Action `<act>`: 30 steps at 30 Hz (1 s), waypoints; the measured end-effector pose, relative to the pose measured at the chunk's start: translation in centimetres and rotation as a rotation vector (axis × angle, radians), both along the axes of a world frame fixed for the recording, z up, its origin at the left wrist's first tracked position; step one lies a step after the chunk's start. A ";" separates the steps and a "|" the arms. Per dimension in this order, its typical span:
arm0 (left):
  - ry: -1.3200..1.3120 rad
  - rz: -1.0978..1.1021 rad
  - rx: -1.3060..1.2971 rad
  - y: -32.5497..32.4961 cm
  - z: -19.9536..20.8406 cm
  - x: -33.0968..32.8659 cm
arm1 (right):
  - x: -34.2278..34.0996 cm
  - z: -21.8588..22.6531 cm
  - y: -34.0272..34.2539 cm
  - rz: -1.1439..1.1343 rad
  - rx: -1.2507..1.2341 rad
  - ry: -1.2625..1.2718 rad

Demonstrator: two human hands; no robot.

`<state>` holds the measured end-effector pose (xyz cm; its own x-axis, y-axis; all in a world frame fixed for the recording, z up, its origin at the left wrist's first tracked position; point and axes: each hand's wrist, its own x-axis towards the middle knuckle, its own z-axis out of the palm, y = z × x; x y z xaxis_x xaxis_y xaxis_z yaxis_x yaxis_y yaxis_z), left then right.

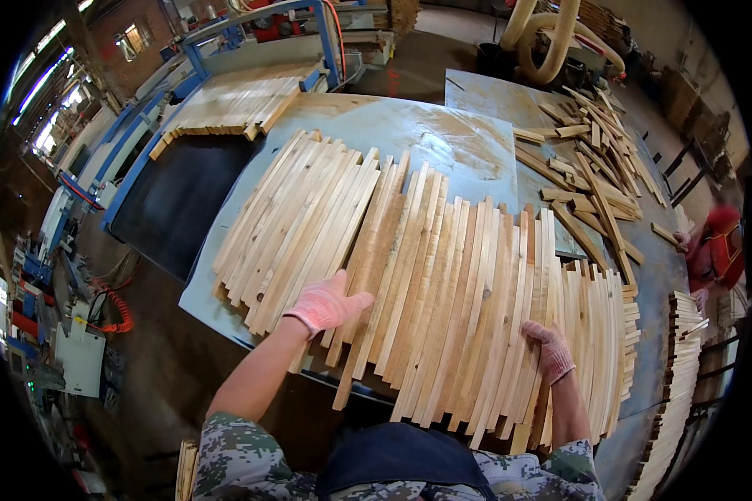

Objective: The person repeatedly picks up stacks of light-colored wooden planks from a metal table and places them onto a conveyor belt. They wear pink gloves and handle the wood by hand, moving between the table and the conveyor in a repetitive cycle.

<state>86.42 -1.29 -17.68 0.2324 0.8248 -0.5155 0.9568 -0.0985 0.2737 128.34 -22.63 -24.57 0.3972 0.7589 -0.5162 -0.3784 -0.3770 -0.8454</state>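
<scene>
My left hand [324, 306], in a pink-and-white knit glove, rests on the near part of a row of wooden strips [426, 275]. Its thumb points right across the strips, apart from the forefinger; the other fingers are partly hidden. Farther right, my right hand [550, 352] in a matching glove is bent over strips in the same row, partly hiding its fingers. The strips lie side by side with uneven ends. A narrow gap parts them from another group of strips [301, 217] on the left. More strips [593, 334] lie just right of my right hand.
A blue-framed machine [194, 58] with a joined wooden panel [226, 96] and a black belt [175, 200] stands far left. Loose wood pieces [597, 179] lie heaped at the far right. Another person [718, 250] in red works at the right edge, near a row of strips [673, 401].
</scene>
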 end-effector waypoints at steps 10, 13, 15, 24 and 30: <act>0.275 0.390 0.686 17.2 -6.6 -20.1 | -1.2 0.5 0.8 0.039 -0.121 -0.078; 0.184 0.271 0.480 20.2 -14.5 -28.0 | -1.0 -0.4 2.0 0.058 -0.152 -0.073; 0.076 0.398 0.543 19.6 -15.0 -26.6 | -2.2 0.0 2.5 0.009 -0.159 -0.061; -0.042 0.573 0.446 21.0 -11.2 -30.1 | -3.3 -0.9 11.8 0.107 -0.076 -0.111; -0.007 0.629 0.471 21.1 -11.6 -30.5 | -2.9 -0.3 13.7 0.339 -0.199 -0.564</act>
<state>55.97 19.78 -29.31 -0.3487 0.9339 -0.0792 0.8699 0.3540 0.3435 125.47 -8.95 -24.85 0.4032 0.8006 -0.4432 0.2653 -0.5657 -0.7808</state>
